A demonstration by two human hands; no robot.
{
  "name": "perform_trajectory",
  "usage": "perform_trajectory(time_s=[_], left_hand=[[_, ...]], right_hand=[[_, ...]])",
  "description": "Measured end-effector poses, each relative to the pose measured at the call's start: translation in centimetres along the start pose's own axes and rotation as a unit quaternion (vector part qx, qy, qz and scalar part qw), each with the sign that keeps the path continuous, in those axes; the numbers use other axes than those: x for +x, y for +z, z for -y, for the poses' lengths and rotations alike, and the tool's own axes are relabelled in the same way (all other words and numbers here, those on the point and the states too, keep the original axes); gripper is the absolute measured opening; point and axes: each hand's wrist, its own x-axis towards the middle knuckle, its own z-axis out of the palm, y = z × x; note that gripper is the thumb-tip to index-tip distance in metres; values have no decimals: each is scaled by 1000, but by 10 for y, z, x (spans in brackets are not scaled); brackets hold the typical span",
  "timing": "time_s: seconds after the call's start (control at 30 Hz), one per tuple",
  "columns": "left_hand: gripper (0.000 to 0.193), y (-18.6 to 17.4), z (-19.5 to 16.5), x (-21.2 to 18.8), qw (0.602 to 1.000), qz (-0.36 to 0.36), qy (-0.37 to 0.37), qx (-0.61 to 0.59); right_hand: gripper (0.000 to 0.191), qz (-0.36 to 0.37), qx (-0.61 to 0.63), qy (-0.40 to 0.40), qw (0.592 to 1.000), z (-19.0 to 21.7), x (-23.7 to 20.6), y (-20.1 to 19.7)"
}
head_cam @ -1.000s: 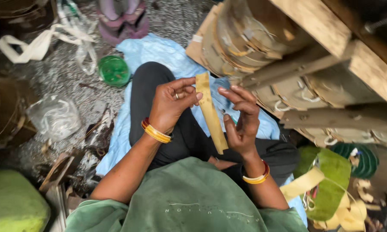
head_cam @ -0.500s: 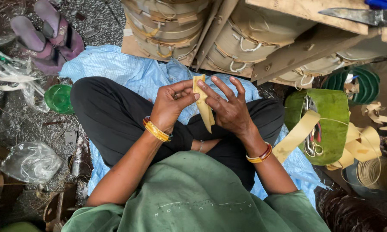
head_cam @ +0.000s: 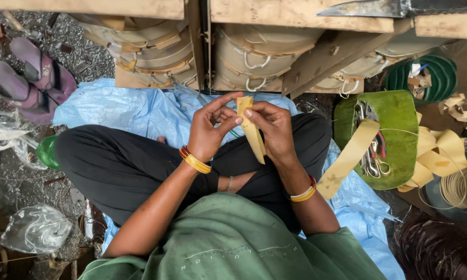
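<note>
From the head camera, both hands meet over the crossed legs. The left hand [head_cam: 208, 129] pinches the upper end of a pale yellow strip [head_cam: 251, 129] between thumb and fingers, and the right hand [head_cam: 275, 129] grips the same strip just beside it, fingers closed round its edge. The strip hangs down between the two palms, tilted toward the right wrist. Beyond the fingertips lie stacked coils of strip [head_cam: 264, 54] under a wooden bench. Right of the right hand sits a green tray [head_cam: 399, 119] holding scissors [head_cam: 371, 155]. Beneath the legs spreads a blue plastic sheet [head_cam: 124, 111], and far left of the left hand lie purple sandals [head_cam: 31, 78].
</note>
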Motion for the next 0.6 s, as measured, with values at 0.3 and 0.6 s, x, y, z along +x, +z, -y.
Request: perform_trajectory(time_s=[0.3, 0.6], left_hand=[[31, 70, -31, 72, 823, -134, 290, 469], [24, 95, -28, 100, 843, -135, 263, 450]], right_hand=[[8, -87, -9, -97, 991, 31, 27, -53], [22, -77, -24, -97, 992, 32, 45, -80]])
